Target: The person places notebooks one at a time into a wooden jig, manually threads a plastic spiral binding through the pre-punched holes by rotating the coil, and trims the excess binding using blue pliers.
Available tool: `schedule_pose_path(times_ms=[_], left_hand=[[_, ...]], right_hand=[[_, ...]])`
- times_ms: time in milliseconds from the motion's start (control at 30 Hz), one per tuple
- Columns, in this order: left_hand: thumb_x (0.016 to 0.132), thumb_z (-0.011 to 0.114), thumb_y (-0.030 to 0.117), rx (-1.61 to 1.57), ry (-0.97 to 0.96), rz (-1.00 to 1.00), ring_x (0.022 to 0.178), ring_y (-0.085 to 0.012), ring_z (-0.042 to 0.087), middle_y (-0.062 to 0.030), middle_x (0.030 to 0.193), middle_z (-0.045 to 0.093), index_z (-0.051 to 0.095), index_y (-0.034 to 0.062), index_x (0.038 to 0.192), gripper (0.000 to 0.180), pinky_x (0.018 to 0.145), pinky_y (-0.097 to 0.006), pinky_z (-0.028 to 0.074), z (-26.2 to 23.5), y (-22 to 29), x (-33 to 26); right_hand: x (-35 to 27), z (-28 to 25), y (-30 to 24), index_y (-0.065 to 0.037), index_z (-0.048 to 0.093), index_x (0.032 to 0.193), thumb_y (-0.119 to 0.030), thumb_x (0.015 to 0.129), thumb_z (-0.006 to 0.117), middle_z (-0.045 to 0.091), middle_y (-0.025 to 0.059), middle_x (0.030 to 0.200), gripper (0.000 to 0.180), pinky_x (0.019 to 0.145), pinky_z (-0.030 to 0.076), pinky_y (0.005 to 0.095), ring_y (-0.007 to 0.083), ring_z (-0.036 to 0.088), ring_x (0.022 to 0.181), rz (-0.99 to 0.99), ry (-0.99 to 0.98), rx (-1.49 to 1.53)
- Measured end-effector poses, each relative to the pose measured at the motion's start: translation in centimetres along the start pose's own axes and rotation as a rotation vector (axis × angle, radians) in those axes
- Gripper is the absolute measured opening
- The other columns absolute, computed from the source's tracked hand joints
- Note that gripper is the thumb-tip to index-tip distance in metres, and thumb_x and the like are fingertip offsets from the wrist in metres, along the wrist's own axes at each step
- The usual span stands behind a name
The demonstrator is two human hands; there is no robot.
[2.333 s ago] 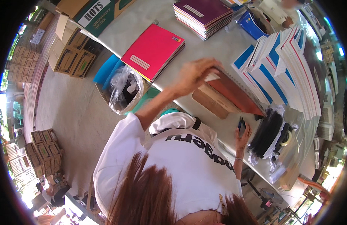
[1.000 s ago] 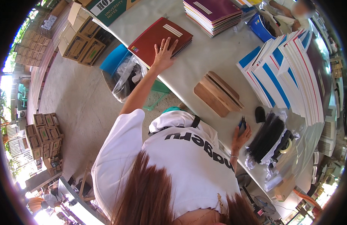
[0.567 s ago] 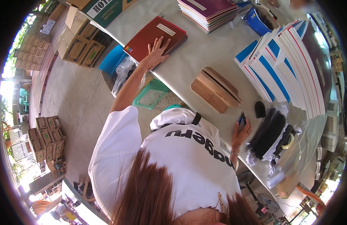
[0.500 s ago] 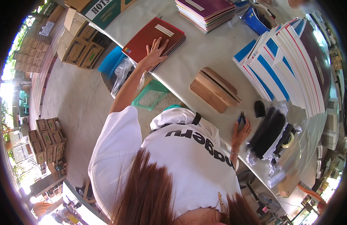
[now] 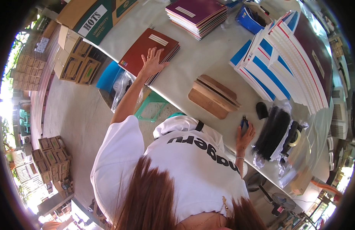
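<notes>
My left hand [image 5: 151, 64] lies flat on the red-brown cover of a short stack of notebooks [image 5: 141, 51] at the table's left edge. Its fingers are spread. At the near table edge, my right hand [image 5: 245, 138] has its thumb and fingers around small blue-handled pliers [image 5: 244, 122], tips pointing away from me. Beyond the pliers, between my two hands, rests a brown wooden block-like tool [image 5: 212, 97] with a raised ridge along it. To the right of my right hand is a bundle of black plastic coils or strips [image 5: 273, 132] on clear plastic.
A purple-topped notebook stack [image 5: 196, 17] and a blue container [image 5: 251, 19] stand at the back. Tall leaning stacks of white-and-blue bound sheets [image 5: 277, 65] fill the right. A tape roll [image 5: 295, 138] is beside the coils. Cartons [image 5: 75, 63] and a green stool [image 5: 150, 105] stand left of the table.
The view has shifted slightly, so the table and things appear moved leftward. My left hand stays on the notebooks and my right hand stays at the pliers.
</notes>
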State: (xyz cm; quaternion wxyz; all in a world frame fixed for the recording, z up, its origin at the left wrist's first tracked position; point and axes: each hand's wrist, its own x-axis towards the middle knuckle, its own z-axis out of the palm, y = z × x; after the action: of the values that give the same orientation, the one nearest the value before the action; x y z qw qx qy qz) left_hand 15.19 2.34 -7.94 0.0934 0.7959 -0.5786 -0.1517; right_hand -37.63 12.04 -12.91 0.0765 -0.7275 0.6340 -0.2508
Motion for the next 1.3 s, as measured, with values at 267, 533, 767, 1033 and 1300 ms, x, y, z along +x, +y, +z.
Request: schedule_pose_path(times_ms=[267,533,767,1033,1300], left_hand=[[0.080,0.071,0.035,-0.097,0.267,0.339,0.139,-0.0401,0.020,-0.0194,0.147,0.025,0.041,0.0222,0.137,0.066,0.105,-0.067,0.020,-2.4,9.3,7.4],[0.087,0.067,0.035,-0.965,0.439,0.848,0.106,-0.0278,0.053,-0.0145,0.117,0.053,0.057,0.0100,0.124,0.046,0.085,-0.036,0.047,-13.2,27.1,8.5],[0.085,0.068,0.037,-0.502,0.331,1.387,0.107,-0.0237,0.055,-0.0080,0.113,0.059,0.060,0.0121,0.123,0.046,0.093,-0.034,0.043,-20.9,37.7,1.9],[0.081,0.068,0.026,0.044,0.751,1.528,0.104,-0.0215,0.058,-0.0058,0.111,0.057,0.058,0.0107,0.117,0.041,0.088,-0.031,0.051,-15.8,41.6,-0.6],[0.082,0.063,0.011,0.003,0.911,1.541,0.093,-0.0209,0.061,-0.0039,0.104,0.060,0.061,0.0121,0.107,0.025,0.078,-0.030,0.054,-15.8,43.1,0.4]], right_hand=[[-0.6,0.5,0.5,-0.005,0.045,0.131,-0.029,0.085,0.065,0.048,0.0192,0.128,0.055,0.102,0.031,0.0494,0.0365,0.043,0.120,-0.009,-0.003,-0.015],[0.3,-0.7,-0.4,-0.007,0.045,0.130,-0.029,0.083,0.067,0.049,0.0188,0.126,0.056,0.101,0.033,0.0483,0.0374,0.043,0.119,0.087,-0.061,0.024],[0.3,-1.0,-1.1,-0.007,0.044,0.130,-0.030,0.083,0.066,0.049,0.0178,0.126,0.057,0.102,0.033,0.0473,0.0368,0.043,0.118,0.123,-0.027,0.032],[0.8,-2.2,-1.7,-0.005,0.046,0.128,-0.027,0.085,0.064,0.048,0.0178,0.126,0.052,0.102,0.032,0.0467,0.0368,0.043,0.118,0.094,-0.049,0.123],[5.2,-7.0,-3.7,-0.006,0.047,0.129,-0.015,0.086,0.061,0.049,0.0172,0.123,0.046,0.102,0.032,0.0446,0.0354,0.044,0.116,0.088,0.198,0.178]])
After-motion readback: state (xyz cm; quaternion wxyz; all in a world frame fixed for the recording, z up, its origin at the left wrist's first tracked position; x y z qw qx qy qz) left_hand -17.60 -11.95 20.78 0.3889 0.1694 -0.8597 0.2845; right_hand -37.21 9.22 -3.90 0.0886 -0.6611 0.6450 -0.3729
